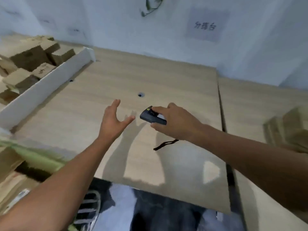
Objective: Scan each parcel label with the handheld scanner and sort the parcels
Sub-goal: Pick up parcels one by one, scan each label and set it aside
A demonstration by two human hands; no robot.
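My right hand (173,121) grips a small dark handheld scanner (150,116) above the middle of the wooden table (166,77); its black wrist strap (165,144) hangs below my wrist. My left hand (114,121) hovers just left of the scanner with fingers spread and holds nothing. Several brown cardboard parcels (28,64) lie in a white-walled bin (50,84) at the far left. A blurred stack of cardboard parcels (288,129) sits on the adjoining table at the right edge.
A small dark hole (141,95) marks the tabletop beyond my hands. A gap (222,114) separates this table from the right one. Cardboard boxes (15,174) stand low at the left. A white wall with a paper sign (205,25) is behind.
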